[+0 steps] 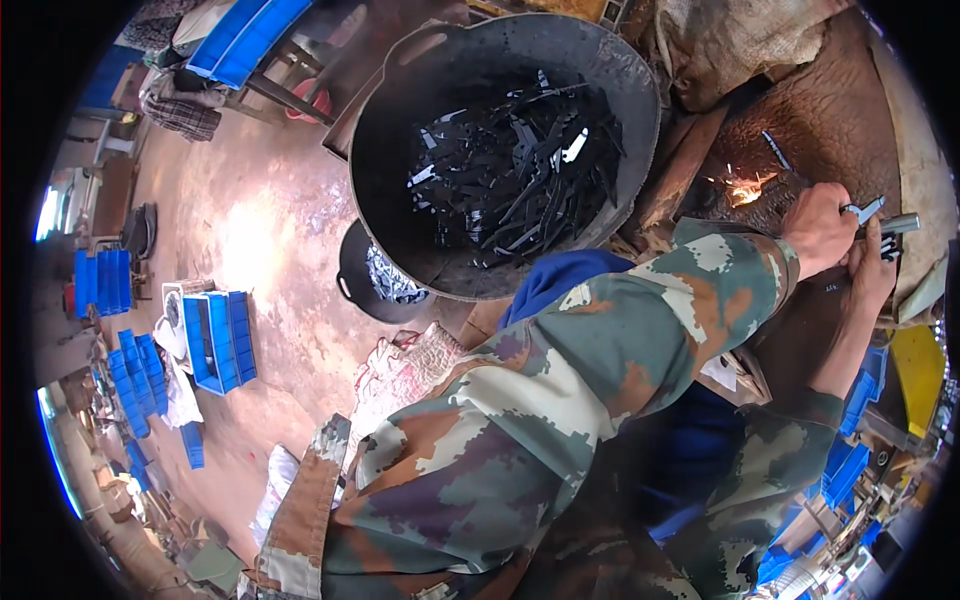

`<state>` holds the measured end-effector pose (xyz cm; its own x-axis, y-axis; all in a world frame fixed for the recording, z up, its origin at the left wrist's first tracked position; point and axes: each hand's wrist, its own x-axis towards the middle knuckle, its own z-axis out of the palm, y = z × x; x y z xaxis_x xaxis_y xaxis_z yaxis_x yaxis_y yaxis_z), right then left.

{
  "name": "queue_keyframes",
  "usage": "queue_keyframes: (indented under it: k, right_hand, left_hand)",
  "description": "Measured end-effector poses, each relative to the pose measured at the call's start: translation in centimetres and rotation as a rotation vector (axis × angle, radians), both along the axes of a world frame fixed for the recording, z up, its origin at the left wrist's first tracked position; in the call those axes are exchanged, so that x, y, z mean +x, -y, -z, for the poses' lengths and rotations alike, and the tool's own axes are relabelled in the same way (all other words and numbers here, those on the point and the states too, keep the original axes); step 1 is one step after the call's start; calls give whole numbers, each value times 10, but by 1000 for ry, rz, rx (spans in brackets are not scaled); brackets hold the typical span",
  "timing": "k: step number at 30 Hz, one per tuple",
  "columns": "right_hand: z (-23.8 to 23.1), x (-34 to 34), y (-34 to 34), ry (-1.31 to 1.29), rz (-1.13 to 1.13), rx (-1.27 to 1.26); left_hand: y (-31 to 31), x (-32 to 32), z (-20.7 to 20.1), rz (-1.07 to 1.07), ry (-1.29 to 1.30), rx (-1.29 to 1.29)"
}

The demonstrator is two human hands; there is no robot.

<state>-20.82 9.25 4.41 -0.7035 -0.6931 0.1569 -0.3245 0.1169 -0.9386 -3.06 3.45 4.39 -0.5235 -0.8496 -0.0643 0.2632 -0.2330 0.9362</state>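
My left hand [819, 228], in a camouflage sleeve, is closed on a small flat metal piece [865, 209] whose pale end sticks out past the fingers. Just below and against it, my right hand [873, 268] has its fingers bent. Small dark pieces [889, 247] show at those fingers; their kind and the grip are partly hidden. Beside both hands, a grey metal cylinder [901, 224] juts out. Bright orange sparks [745, 189] glow on the brown surface left of my hands. A thin metal strip [776, 150] lies above the sparks.
A large black tub [376, 190] holds many dark flat metal pieces [520, 170], a few shiny. A smaller black bucket [352, 285] with silvery pieces stands beneath its rim. Blue plastic bins [228, 340] stand on the floor at left. A cloth sack [740, 45] hangs at the upper right.
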Motion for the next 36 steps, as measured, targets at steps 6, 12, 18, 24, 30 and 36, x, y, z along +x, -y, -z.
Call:
queue_keyframes:
  k: [6, 12, 18, 24, 30, 36]
  right_hand:
    - [-3, 6, 3, -1, 30, 13]
    - [-2, -2, 2, 10, 11, 24]
    - [-6, -5, 1, 13, 1, 29]
    - [-2, -4, 1, 5, 4, 2]
    - [2, -1, 5, 14, 28, 10]
    - [16, -20, 10, -98, 120, -72]
  left_hand:
    - [4, -3, 1, -36, -3, -61]
    - [7, 5, -5, 49, -33, 56]
    - [8, -1, -6, 22, -1, 15]
    - [5, 6, -7, 33, 0, 31]
    - [3, 11, -7, 56, -13, 6]
    - [-2, 15, -15, -36, 101, -192]
